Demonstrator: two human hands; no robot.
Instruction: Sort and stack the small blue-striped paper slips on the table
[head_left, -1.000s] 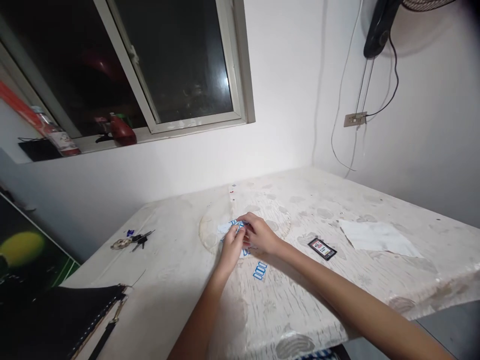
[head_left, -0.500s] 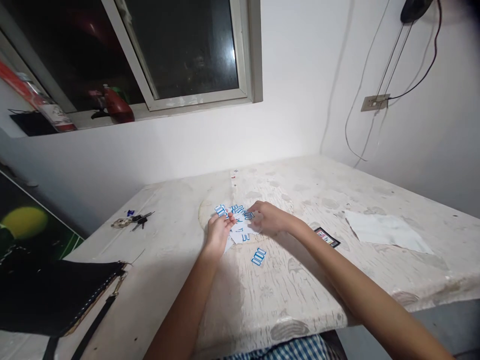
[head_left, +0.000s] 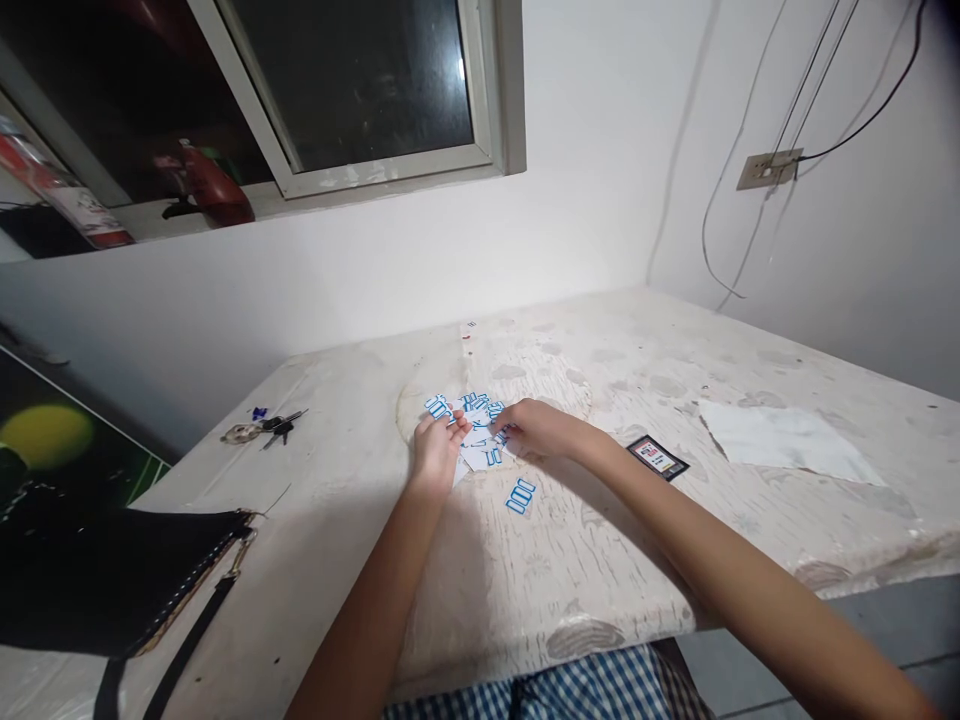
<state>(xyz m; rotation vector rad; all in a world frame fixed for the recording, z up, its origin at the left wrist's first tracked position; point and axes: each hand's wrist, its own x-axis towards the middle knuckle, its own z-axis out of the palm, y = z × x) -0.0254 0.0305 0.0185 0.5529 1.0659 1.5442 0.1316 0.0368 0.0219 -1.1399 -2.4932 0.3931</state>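
Note:
A loose pile of small white paper pieces with blue outlined marks (head_left: 477, 458) lies on the table between my hands. My left hand (head_left: 436, 452) is at the pile's left side, its fingers curled round a blue-marked paper piece (head_left: 436, 407) that sticks out beyond the fingertips. At the right side, my right hand (head_left: 536, 428) has its thumb and fingers pinched on a blue-marked piece at the pile's edge; the fingers partly hide it. One separate blue-marked piece (head_left: 520, 496) rests nearer to me.
Keys (head_left: 281, 427) lie at the left, beyond a black bag (head_left: 112, 575) with a strap. To the right are a black-edged card (head_left: 658, 457) and a torn white sheet (head_left: 787, 442). A window (head_left: 375, 90) and a wall socket (head_left: 769, 169) are behind the patterned table (head_left: 600, 560).
The camera view has shifted slightly, so the table sits a little higher in the picture. Both hands stay at the pile, with only small finger movements.

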